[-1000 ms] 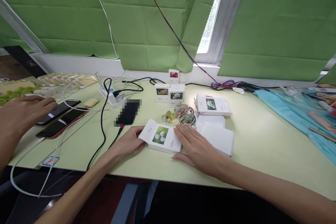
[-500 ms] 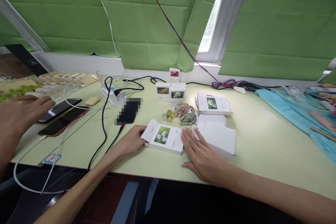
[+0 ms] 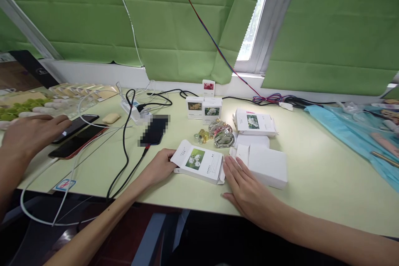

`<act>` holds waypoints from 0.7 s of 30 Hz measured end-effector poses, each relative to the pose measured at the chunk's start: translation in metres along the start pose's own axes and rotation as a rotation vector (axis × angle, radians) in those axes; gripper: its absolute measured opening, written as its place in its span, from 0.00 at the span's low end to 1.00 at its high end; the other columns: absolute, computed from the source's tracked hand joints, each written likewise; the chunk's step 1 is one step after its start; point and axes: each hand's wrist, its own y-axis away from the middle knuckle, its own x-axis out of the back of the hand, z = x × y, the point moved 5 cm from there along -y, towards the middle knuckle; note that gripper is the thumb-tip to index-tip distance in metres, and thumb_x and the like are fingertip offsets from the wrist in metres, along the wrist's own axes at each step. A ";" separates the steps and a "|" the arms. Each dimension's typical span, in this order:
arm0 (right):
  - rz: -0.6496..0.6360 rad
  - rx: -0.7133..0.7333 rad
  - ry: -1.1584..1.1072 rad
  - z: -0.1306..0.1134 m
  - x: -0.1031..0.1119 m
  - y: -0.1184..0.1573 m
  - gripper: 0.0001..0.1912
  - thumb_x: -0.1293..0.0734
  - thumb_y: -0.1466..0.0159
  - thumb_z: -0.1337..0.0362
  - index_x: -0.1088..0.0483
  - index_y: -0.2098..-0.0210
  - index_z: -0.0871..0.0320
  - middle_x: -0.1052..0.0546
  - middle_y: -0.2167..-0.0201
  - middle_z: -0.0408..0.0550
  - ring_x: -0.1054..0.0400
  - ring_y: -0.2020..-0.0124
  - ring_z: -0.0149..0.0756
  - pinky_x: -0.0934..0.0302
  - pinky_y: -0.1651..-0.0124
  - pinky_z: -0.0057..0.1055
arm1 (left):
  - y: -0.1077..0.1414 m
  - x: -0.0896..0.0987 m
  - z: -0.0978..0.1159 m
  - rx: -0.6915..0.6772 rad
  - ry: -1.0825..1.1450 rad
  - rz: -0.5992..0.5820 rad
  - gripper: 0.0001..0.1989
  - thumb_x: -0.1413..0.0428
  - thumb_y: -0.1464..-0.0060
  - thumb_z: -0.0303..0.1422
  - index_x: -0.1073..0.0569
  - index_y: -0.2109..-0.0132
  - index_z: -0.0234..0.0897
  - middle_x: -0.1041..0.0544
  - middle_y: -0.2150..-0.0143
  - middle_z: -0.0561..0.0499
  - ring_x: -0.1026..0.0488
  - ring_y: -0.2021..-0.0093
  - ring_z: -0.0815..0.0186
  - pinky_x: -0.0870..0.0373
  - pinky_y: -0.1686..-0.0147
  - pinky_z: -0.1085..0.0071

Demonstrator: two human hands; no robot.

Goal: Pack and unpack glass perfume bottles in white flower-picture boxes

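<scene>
Right hand (image 3: 249,193), fingers straight and loose, beside right end of box (image 3: 209,166); left hand (image 3: 158,169) at other end, fingertips behind flap (image 3: 181,153), grip unclear; box flat on desk (image 3: 311,174) between both; farther, cartons (image 3: 212,111) upright before green curtain (image 3: 174,29).

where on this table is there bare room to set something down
The widest bare patch of table lies between the blank white box and the blue plastic sheet. A narrow strip runs between the nearest flower-picture box and the table's front edge. Crowded: left, with phones, a black cable and another person's hand; centre, with trinkets.
</scene>
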 end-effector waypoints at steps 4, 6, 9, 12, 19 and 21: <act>-0.001 -0.025 0.019 0.001 0.007 0.001 0.29 0.41 0.26 0.59 0.34 0.38 0.82 0.33 0.36 0.78 0.40 0.32 0.64 0.42 0.31 0.60 | 0.001 0.000 0.002 0.003 0.042 0.012 0.11 0.44 0.54 0.36 0.19 0.71 0.34 0.18 0.71 0.49 0.25 0.66 0.55 0.29 0.68 0.70; 0.008 -0.033 0.006 0.001 0.011 -0.005 0.29 0.41 0.25 0.57 0.33 0.40 0.81 0.32 0.36 0.76 0.39 0.32 0.63 0.43 0.30 0.60 | 0.001 0.000 0.001 0.006 0.057 0.009 0.12 0.43 0.53 0.37 0.18 0.69 0.34 0.17 0.69 0.48 0.24 0.63 0.53 0.28 0.66 0.68; 0.074 -0.086 -0.003 0.003 0.016 -0.022 0.31 0.41 0.26 0.54 0.30 0.43 0.82 0.29 0.39 0.79 0.36 0.34 0.63 0.39 0.32 0.58 | 0.001 -0.002 -0.001 -0.007 0.071 -0.017 0.14 0.44 0.50 0.37 0.17 0.63 0.34 0.16 0.64 0.47 0.23 0.59 0.51 0.27 0.61 0.67; 0.134 -0.119 -0.011 0.004 0.017 -0.042 0.35 0.39 0.27 0.50 0.33 0.40 0.80 0.33 0.37 0.80 0.37 0.33 0.64 0.37 0.34 0.57 | 0.002 -0.003 -0.002 -0.030 0.058 -0.060 0.15 0.47 0.48 0.34 0.18 0.59 0.33 0.16 0.59 0.46 0.23 0.58 0.52 0.28 0.58 0.67; -0.080 0.031 -0.060 0.000 -0.010 -0.067 0.39 0.37 0.29 0.48 0.40 0.33 0.77 0.39 0.32 0.78 0.43 0.29 0.61 0.41 0.31 0.53 | 0.004 -0.002 -0.004 -0.047 0.048 -0.080 0.16 0.49 0.48 0.30 0.21 0.55 0.32 0.17 0.57 0.46 0.24 0.58 0.56 0.29 0.59 0.68; -0.067 0.043 -0.041 0.000 -0.014 -0.065 0.37 0.37 0.28 0.50 0.40 0.33 0.78 0.39 0.32 0.78 0.44 0.29 0.61 0.42 0.30 0.52 | 0.005 -0.002 -0.003 -0.084 0.111 -0.077 0.18 0.48 0.50 0.28 0.23 0.52 0.33 0.18 0.54 0.46 0.23 0.55 0.56 0.28 0.57 0.68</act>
